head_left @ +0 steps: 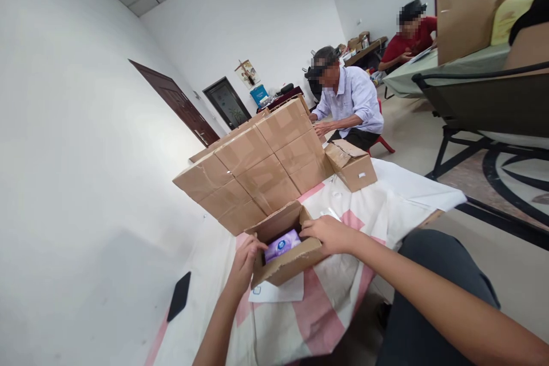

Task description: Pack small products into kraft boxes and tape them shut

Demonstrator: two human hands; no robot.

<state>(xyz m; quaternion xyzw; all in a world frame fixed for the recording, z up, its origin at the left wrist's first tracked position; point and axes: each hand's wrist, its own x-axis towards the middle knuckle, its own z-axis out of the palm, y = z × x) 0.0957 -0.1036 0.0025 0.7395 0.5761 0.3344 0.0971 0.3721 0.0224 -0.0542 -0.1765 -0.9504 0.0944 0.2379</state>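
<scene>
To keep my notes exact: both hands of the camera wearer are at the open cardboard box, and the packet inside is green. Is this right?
The packet is purple, not green, as the head view shows. It is inside the open cardboard box, with the left hand and right hand there.

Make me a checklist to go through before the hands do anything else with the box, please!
1. Box open on top: ok.
2. Purple pack inside it: ok.
3. Left hand and right hand at opposite ends of the box: ok.
4. Pack gripped firmly by either hand: cannot tell.
5. White paper fully in sight: not ok, the box hides part of it.
6. Black slab away from both hands: ok.
</scene>
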